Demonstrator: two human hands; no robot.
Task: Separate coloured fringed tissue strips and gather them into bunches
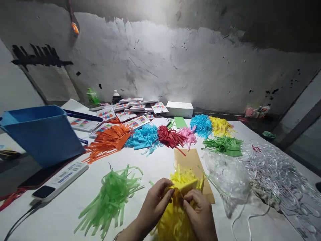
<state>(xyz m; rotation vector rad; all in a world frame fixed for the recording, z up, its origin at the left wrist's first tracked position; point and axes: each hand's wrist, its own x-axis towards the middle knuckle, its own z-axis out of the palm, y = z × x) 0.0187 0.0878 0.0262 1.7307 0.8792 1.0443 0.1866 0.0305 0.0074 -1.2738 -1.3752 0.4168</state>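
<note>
Yellow fringed tissue paper [175,222] lies at the table's front edge, its strips fanning out toward the near side and also away from me. My left hand [157,201] pinches the paper from the left, thumb against fingertips near its middle. From the other side my right hand [199,211] has thumb and forefinger closed on the same yellow paper. A thin strand seems to run between the fingertips, too fine to make out. Beneath the yellow paper is a brown card [207,190]. To the left of my hands rests a green tissue fringe [111,194].
Fringe bundles in orange [112,139], blue [144,135], red [170,136] and green [225,145] line the table. Clear plastic [225,174] and tangled white ribbon [278,180] lie right. Left are a blue bin [42,137] and white power bank [61,180]; printed packets [135,108] are behind.
</note>
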